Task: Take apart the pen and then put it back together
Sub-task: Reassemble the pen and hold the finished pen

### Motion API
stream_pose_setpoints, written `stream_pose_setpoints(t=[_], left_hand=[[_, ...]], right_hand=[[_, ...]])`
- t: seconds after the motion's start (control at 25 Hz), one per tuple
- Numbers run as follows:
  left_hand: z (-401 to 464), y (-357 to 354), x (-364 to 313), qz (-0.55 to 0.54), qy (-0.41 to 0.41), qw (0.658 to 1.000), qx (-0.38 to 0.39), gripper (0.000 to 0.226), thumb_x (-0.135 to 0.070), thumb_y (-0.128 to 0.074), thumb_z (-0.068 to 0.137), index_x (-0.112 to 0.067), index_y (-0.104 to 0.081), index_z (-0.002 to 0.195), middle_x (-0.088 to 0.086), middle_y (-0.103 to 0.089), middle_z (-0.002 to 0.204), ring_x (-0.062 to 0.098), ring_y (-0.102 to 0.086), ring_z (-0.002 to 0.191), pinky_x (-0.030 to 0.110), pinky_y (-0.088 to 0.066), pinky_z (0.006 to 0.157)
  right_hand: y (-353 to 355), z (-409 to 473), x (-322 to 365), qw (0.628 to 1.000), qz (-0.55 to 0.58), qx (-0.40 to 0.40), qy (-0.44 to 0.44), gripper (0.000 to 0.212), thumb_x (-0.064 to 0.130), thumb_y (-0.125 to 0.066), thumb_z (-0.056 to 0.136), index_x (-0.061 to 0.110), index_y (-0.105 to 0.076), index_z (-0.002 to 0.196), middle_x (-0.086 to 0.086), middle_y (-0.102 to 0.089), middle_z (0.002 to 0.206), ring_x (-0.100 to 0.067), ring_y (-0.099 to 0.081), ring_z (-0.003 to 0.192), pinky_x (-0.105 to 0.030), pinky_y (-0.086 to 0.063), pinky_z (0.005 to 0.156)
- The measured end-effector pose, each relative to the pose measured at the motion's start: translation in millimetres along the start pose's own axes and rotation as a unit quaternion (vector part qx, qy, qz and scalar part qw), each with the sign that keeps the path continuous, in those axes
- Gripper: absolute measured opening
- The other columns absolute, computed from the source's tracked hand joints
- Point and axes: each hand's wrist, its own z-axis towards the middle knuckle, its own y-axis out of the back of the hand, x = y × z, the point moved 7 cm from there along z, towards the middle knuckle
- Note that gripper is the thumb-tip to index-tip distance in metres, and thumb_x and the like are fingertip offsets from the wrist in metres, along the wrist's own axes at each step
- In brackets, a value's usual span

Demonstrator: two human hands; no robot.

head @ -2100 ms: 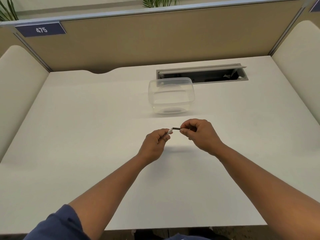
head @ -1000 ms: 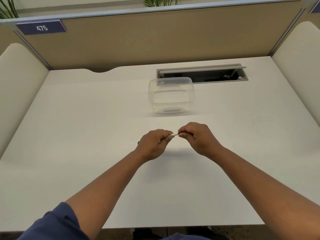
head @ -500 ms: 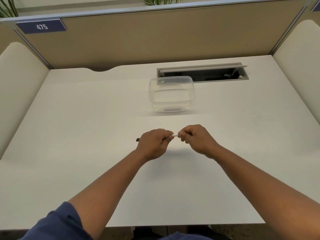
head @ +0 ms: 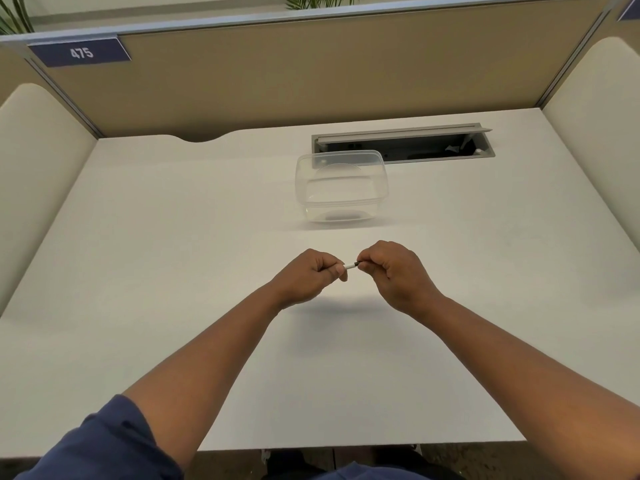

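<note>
Both hands hold a pen (head: 350, 265) just above the middle of the white desk. Only a short white stretch with a black end shows between the fingers; the rest is hidden inside the fists. My left hand (head: 308, 276) is closed around the white part. My right hand (head: 391, 268) pinches the black end with thumb and fingertips. The two hands sit close together, nearly touching.
A clear plastic container (head: 341, 186) stands on the desk beyond the hands. Behind it is an open cable tray slot (head: 403, 144). Tan partition walls with a "475" tag (head: 79, 53) enclose the back; padded panels flank both sides. The desk's front edge (head: 346, 443) is near my body.
My hands have drawn closer together, so less of the pen shows between them. The dark tip that stuck out left of my left fist half a second ago is hidden now.
</note>
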Motion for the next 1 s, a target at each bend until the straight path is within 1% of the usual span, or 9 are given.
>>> stream_pose_setpoints(t=[0.28,0.36,0.4,0.48,0.56,0.64,0.8,0.88,1.0], left_hand=[[-0.8,-0.1,-1.6,0.02,0.001,0.999,-0.033,0.028,-0.027,-0.055,0.102,-0.019,-0.073,0.083,-0.01,-0.037,0.051,0.01,-0.032,0.048,0.029,-0.032,0.058],[-0.3,1.3,-1.8,0.08,0.003,0.996,-0.05,0.026,-0.03,-0.054,0.101,-0.023,-0.073,0.085,-0.013,-0.045,0.049,0.008,-0.038,0.05,0.031,-0.036,0.06],[-1.0,2.0,-3.3,0.129,0.002,0.99,-0.063,0.025,-0.032,-0.053,0.101,-0.025,-0.073,0.087,-0.014,-0.051,0.053,0.009,-0.043,0.054,0.031,-0.037,0.061],[-4.2,1.1,-10.4,0.244,-0.021,0.965,-0.092,0.024,-0.033,-0.05,0.101,-0.026,-0.07,0.089,-0.01,-0.061,0.066,0.014,-0.052,0.066,0.03,-0.038,0.061],[-7.2,-1.2,-15.3,0.298,-0.05,0.948,-0.105,0.024,-0.033,-0.049,0.101,-0.024,-0.068,0.088,-0.006,-0.063,0.071,0.018,-0.054,0.072,0.03,-0.038,0.06],[-4.7,0.3,-10.9,0.27,-0.022,0.959,-0.083,0.025,-0.035,-0.048,0.101,-0.027,-0.068,0.089,-0.009,-0.061,0.07,0.014,-0.054,0.069,0.029,-0.037,0.06],[3.9,2.6,-1.3,0.088,0.036,0.995,0.001,0.03,-0.034,-0.052,0.102,-0.023,-0.073,0.084,-0.009,-0.048,0.061,0.011,-0.041,0.055,0.029,-0.036,0.06],[3.4,4.2,-1.3,-0.009,0.052,0.998,0.04,0.03,-0.028,-0.054,0.102,-0.014,-0.075,0.084,-0.008,-0.046,0.061,0.008,-0.038,0.055,0.023,-0.034,0.057],[0.4,0.9,-0.5,-0.069,0.087,0.987,0.116,0.029,-0.025,-0.055,0.102,-0.013,-0.074,0.083,-0.007,-0.043,0.059,0.01,-0.031,0.053,0.02,-0.027,0.051]], right_hand=[[-3.9,3.5,4.6,0.998,-0.031,0.023,-0.044,0.019,0.019,-0.047,0.097,0.013,-0.056,0.082,0.007,-0.048,0.073,-0.021,-0.042,0.072,-0.032,-0.031,0.063],[-9.7,3.0,3.2,0.993,-0.009,0.052,-0.107,0.024,0.019,-0.044,0.101,0.014,-0.052,0.079,0.005,-0.048,0.07,-0.02,-0.042,0.068,-0.034,-0.032,0.06],[-13.2,2.4,-1.6,0.983,0.023,0.073,-0.169,0.025,0.02,-0.043,0.102,0.014,-0.051,0.078,0.004,-0.048,0.069,-0.019,-0.041,0.065,-0.034,-0.032,0.059],[-21.9,-2.4,-13.0,0.933,0.137,0.123,-0.309,0.026,0.02,-0.042,0.1,0.015,-0.052,0.076,-0.001,-0.048,0.072,-0.019,-0.037,0.064,-0.032,-0.03,0.058],[-27.3,-8.0,-18.6,0.885,0.214,0.162,-0.38,0.027,0.02,-0.042,0.097,0.018,-0.052,0.072,-0.004,-0.046,0.074,-0.02,-0.034,0.065,-0.032,-0.027,0.059],[-21.9,-5.7,-16.6,0.905,0.186,0.159,-0.347,0.029,0.023,-0.044,0.099,0.015,-0.055,0.073,-0.001,-0.049,0.073,-0.019,-0.038,0.066,-0.033,-0.031,0.061],[-7.1,0.6,-6.2,0.986,0.067,0.053,-0.145,0.025,0.023,-0.051,0.102,0.009,-0.065,0.086,0.0,-0.058,0.074,-0.018,-0.049,0.069,-0.036,-0.043,0.065],[-3.9,-0.2,-0.3,0.999,0.007,0.026,-0.026,0.023,0.024,-0.051,0.1,0.012,-0.068,0.091,-0.002,-0.061,0.079,-0.021,-0.052,0.073,-0.038,-0.046,0.066],[-1.7,-1.0,6.5,0.989,-0.115,0.016,0.097,0.025,0.024,-0.049,0.099,0.011,-0.068,0.091,-0.002,-0.06,0.081,-0.023,-0.048,0.072,-0.032,-0.04,0.062]])
